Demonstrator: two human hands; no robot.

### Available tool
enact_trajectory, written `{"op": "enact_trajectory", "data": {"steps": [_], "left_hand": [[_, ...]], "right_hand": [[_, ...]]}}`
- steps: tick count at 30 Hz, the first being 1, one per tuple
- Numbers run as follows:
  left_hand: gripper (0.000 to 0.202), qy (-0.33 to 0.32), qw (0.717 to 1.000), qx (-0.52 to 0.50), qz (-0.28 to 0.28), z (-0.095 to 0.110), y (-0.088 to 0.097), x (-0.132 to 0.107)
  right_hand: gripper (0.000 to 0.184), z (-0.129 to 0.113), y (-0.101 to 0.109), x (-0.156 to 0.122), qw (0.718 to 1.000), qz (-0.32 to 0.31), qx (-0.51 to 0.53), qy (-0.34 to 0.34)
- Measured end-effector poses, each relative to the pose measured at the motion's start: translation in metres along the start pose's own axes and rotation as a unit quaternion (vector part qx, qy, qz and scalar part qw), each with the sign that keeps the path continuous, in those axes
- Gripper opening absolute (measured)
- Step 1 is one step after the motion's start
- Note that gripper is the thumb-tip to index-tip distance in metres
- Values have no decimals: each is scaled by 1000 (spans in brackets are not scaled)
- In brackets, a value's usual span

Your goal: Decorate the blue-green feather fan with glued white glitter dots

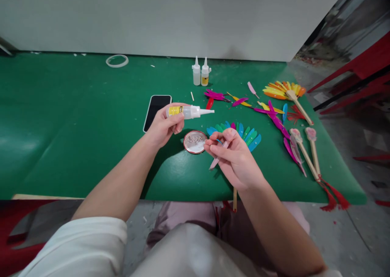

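Note:
My left hand [164,124] is closed round a small glue bottle [190,112] with a yellow label, tipped sideways so its white nozzle points right. My right hand [233,155] is closed on a slim pale pink tweezers-like tool [217,160], its tip pointing down. Its fingertips are pinched together; anything tiny between them cannot be made out. Just left of them sits a red-rimmed round dish [195,151] holding small pale bits. Partly hidden under the right hand lies a fan of blue and green feathers [251,139], its wooden handle [235,200] reaching past the table edge.
A phone [152,111] lies beside my left hand. Two small bottles [196,76] stand near the wall. Loose magenta feathers [276,120], a yellow-orange feather fan [282,92] and wooden sticks with red tassels [312,147] lie right. A clear ring [117,61] is far left.

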State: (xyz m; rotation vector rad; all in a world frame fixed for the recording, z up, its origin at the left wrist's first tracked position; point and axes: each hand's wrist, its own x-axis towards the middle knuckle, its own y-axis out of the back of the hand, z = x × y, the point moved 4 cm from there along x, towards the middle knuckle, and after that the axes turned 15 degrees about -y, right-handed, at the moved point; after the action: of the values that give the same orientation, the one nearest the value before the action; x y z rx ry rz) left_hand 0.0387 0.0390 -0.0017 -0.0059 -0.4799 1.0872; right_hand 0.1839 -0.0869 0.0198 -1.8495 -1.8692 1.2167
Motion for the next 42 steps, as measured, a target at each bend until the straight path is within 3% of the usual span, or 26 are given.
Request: {"op": "enact_trajectory", "data": {"steps": [3,6,10,13,16,19,25,34,39,42], "left_hand": [[31,-4,1000,-6,-4,0,0,0],[33,-5,1000,-8,1,-1,2,2],[33,-14,1000,-10,15,-2,8,4],[34,-18,1000,-13,18,-2,10,5],[36,-16,1000,-13,16,-1,9,5],[36,-18,1000,-14,16,0,9,6],[36,-15,999,-14,25,2,11,6],[38,-11,1000,-15,22,7,8,6],[35,-17,999,-22,19,6,9,6],[33,-19,999,-30,18,5,9,6]], "right_hand": [[34,-3,2,1,999,18,-22,20],[37,-16,10,0,991,56,-68,102],[39,-46,25,-6,955,110,-132,244],[31,-60,29,-7,928,129,-181,299],[19,-57,21,3,927,121,-240,261],[19,-44,12,18,925,112,-306,195],[14,-19,14,32,900,86,-399,153],[13,-10,21,36,934,92,-336,81],[34,-21,22,30,915,139,-360,114],[55,-33,21,22,864,172,-429,199]]}}
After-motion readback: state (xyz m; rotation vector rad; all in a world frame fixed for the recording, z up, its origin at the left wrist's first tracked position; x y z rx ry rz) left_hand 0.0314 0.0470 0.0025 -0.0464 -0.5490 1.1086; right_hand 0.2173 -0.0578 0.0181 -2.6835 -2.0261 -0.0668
